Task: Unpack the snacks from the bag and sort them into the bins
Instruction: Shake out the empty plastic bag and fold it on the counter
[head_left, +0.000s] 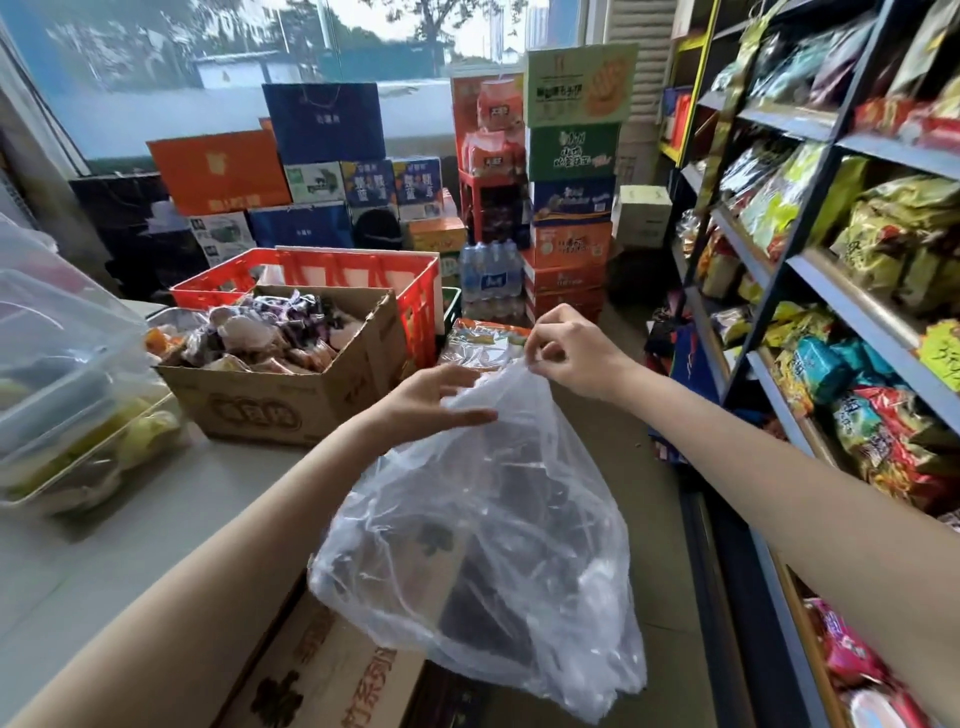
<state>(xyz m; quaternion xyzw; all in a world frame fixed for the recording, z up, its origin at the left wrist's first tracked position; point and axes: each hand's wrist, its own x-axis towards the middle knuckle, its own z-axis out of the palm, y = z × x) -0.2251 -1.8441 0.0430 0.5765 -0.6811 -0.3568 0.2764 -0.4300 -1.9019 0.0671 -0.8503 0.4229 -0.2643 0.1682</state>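
Head view: a clear plastic bag (483, 525) hangs in the middle, just right of the pale bench (156, 519), dark snack packets showing dimly through it. The right hand (571, 353) pinches the bag's top edge with curled fingers (540, 356), lifting it, probably to hold the mouth up. The left hand (436, 397) rests on the film with fingers nearly straight, seemingly spreading the opening. On the bench further left, a cardboard box (291, 384) and a clear bin (67, 364) already hold snacks, within reach for sorting.

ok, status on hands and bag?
Right hand pinches bag top. Left hand on bag mouth, fingers straight. Bag unopened, dark packs inside. Nothing blocking.
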